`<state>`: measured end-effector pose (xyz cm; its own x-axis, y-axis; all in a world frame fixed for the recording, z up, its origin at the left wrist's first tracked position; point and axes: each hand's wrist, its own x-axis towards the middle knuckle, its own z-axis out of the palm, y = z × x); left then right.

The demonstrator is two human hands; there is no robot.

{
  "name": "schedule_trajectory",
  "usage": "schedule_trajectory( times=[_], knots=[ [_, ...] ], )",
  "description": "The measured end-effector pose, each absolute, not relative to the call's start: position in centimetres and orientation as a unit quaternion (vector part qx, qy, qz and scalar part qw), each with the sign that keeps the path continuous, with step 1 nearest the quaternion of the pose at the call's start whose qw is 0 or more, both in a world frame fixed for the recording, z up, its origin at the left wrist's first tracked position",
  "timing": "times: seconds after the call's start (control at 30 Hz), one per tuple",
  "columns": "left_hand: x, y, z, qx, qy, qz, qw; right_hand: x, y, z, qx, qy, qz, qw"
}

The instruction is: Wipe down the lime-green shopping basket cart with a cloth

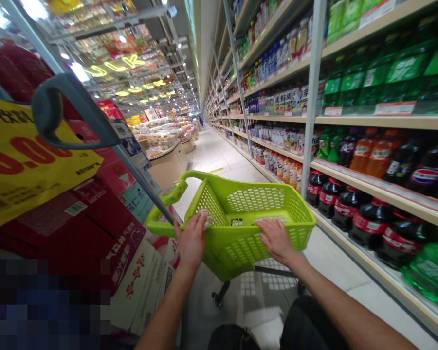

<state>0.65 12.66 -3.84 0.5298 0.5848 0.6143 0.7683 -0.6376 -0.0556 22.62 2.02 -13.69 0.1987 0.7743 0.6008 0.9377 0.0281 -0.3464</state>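
A lime-green plastic shopping cart [246,243] stands sideways across the aisle in front of me. No goods show in its basket. My left hand [192,239] is closed over the near rim, close to the handle end. Something small, whitish and crumpled [207,219] shows at its fingertips, too blurred to name. Farther right along the same rim, my right hand [276,239] has its fingers hooked over the edge, thumb on the outside. A grey metal pole [140,177] with a dark grey loop handle [107,133] slants down to just beside my left hand.
Shelves of bottled drinks [377,146] line the right side, with large cola bottles [354,201] on the lowest level. Stacked drink cartons [131,287] and a yellow price sign [32,160] crowd the left. The tiled aisle [213,150] runs ahead past bulk-goods counters [168,155].
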Motion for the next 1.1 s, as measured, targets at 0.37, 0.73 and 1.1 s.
schedule_trajectory(
  times=[0.37,0.73,1.1],
  knots=[
    [2.3,11.5,-6.2,-0.879,-0.339,-0.294,0.161,22.3,1.9,-13.7,-0.693,-0.622,-0.125,0.343],
    [4.4,10.1,-6.4,-0.907,-0.324,-0.245,0.111,22.1,1.8,-13.8,-0.700,-0.608,-0.144,0.347],
    [4.4,9.7,-6.6,-0.896,-0.335,-0.267,0.118,22.1,1.8,-13.9,-0.721,-0.572,-0.143,0.364]
  ],
)
